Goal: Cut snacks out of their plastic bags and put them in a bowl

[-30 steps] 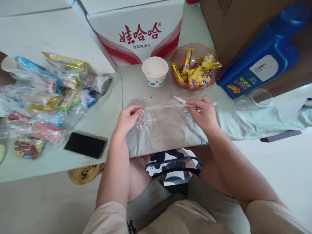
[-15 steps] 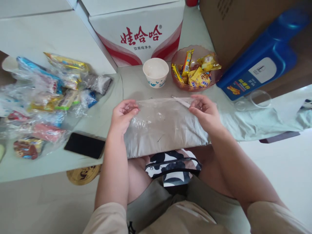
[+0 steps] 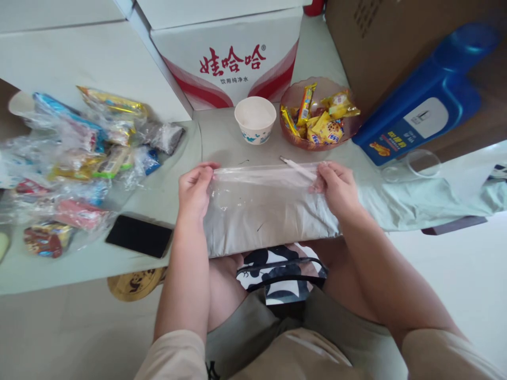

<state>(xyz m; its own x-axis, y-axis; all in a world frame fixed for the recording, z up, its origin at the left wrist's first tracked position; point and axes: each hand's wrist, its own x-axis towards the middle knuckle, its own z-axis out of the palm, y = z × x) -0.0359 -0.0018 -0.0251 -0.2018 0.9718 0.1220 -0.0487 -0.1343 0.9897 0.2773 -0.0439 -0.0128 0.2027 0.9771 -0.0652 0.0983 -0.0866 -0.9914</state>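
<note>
Here, my left hand point(image 3: 195, 190) and right hand point(image 3: 339, 186) each pinch clear film point(image 3: 249, 174); tugging too hard could tear it.

From here I can't see one end of the thin white stick point(image 3: 298, 168); the right hand point(image 3: 339, 187) hides it. The top edge cuts off a red thing point(image 3: 315, 7), so I can't name it. Tiny words on the blue plastic bottle point(image 3: 455, 87) look blurry.

L fingers point(image 3: 201, 175) & R fingers point(image 3: 329, 173) hold clr plastic point(image 3: 257, 175) btwn 'em.
</note>
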